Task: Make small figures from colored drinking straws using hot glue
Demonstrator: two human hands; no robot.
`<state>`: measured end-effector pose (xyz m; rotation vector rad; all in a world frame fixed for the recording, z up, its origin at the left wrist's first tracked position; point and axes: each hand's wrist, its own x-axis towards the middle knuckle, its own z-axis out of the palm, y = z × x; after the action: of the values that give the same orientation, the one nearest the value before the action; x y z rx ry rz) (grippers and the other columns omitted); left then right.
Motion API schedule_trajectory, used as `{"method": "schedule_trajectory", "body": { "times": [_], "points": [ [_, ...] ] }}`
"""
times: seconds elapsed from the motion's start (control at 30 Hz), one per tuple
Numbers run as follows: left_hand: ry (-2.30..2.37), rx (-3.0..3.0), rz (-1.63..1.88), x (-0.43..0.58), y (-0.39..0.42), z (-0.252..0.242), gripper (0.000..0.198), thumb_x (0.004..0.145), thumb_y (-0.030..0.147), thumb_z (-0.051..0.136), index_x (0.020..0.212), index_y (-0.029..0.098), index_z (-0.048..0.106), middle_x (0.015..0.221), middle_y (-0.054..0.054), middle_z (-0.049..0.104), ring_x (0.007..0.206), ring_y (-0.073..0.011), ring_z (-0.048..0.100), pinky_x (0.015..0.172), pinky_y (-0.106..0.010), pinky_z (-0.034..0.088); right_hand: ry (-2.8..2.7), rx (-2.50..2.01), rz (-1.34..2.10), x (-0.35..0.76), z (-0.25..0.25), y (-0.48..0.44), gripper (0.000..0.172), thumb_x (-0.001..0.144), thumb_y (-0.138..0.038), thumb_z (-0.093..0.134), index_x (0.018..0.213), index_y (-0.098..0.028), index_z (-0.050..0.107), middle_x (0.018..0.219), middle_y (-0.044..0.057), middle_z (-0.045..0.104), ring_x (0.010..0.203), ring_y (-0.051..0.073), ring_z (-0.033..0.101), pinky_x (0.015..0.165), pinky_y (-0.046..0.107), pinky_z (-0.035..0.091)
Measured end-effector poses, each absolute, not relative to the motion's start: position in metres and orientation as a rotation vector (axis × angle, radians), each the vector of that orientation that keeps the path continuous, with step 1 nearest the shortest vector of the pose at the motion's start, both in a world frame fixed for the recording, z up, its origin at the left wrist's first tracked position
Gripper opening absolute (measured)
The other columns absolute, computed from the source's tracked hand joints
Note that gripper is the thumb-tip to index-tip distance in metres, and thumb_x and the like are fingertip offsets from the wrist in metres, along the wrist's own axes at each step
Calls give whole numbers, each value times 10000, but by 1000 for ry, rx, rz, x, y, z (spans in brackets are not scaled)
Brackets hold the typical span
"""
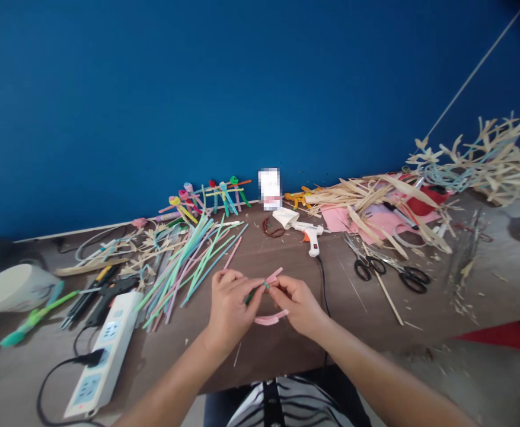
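Brown table (166, 356) — pipe cleaners (188, 250), scissors (415, 273).

Both bare forearms reach in from the bottom edge, the left forearm (177, 376) slanting up to the right, the right forearm (375, 356) up to the left. The left hand (233, 299) and right hand (297, 299) nearly meet before the torso (289, 406), backs outward. On each, thumb and index finger pinch closely together; the left hand's other fingers curl inward.
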<state>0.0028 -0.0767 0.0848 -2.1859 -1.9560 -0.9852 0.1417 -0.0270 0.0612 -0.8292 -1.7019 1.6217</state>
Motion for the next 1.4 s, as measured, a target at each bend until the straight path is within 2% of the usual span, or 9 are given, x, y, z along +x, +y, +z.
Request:
{"method": "schedule_trajectory", "body": {
  "times": [0.1,0.37,0.6,0.7,0.8,1.07,1.2,1.3,1.4],
  "points": [
    [-1925,-2173,-940,2,-76,84,147,763,228,513,782,238,658,603,6,624,684,-153,491,780,-360,275,-1868,-839,1444,145,61,-33,149,790,-206,418,811,-159,557,627,-16,512,545,85,432,515,190,334],
    [-1906,-2321,-815,4,-76,92,167,784,228,478,802,233,644,580,14,608,675,-152,476,786,-365,263,-2274,-843,781,156,68,-29,135,759,-131,440,798,-182,559,646,-2,556,547,100,473,535,210,327],
    [-1854,-2403,-849,3,-76,93,154,772,219,493,811,227,642,568,16,587,650,-144,457,752,-344,278,-2216,-850,593,162,82,-23,155,698,-178,540,852,-166,549,827,56,510,788,166,487,701,274,380],
    [-1813,-2401,-843,2,-76,92,159,778,200,486,804,229,640,573,16,587,663,-144,451,798,-360,265,-2221,-833,647,162,87,-18,147,664,-163,582,809,-175,570,848,52,489,833,174,465,738,297,379],
    [-1769,-2406,-866,1,-74,91,156,780,194,487,765,227,639,581,15,594,682,-144,453,830,-373,251,-2272,-769,760,162,87,-13,64,668,-149,594,720,-177,569,780,26,514,800,157,467,709,278,379],
    [-1680,-2450,-907,0,-71,96,130,767,192,506,735,217,630,551,23,561,687,-136,461,831,-367,256,-2304,-697,845,165,91,-9,13,703,-170,562,691,-171,556,707,14,552,750,149,463,713,288,340],
    [-1530,-2408,-927,2,-73,100,141,758,155,509,691,208,620,509,33,533,667,-127,450,857,-378,241,-2143,-791,1207,163,90,-8,115,709,-158,512,594,-161,519,623,-10,508,663,119,462,642,242,340],
    [-1454,-2409,-863,4,-74,100,148,756,127,505,720,210,622,489,40,513,654,-123,446,860,-383,239,-1959,-927,1569,159,83,-5,162,694,-213,511,546,-158,479,518,-45,414,523,85,383,521,210,293],
    [-1487,-2393,-867,4,-73,96,154,761,131,498,724,213,622,507,36,536,659,-126,454,860,-390,238,-1815,-996,1731,155,76,-2,188,682,-245,513,525,-157,460,482,-57,365,479,72,329,487,204,268]
  ]
}}
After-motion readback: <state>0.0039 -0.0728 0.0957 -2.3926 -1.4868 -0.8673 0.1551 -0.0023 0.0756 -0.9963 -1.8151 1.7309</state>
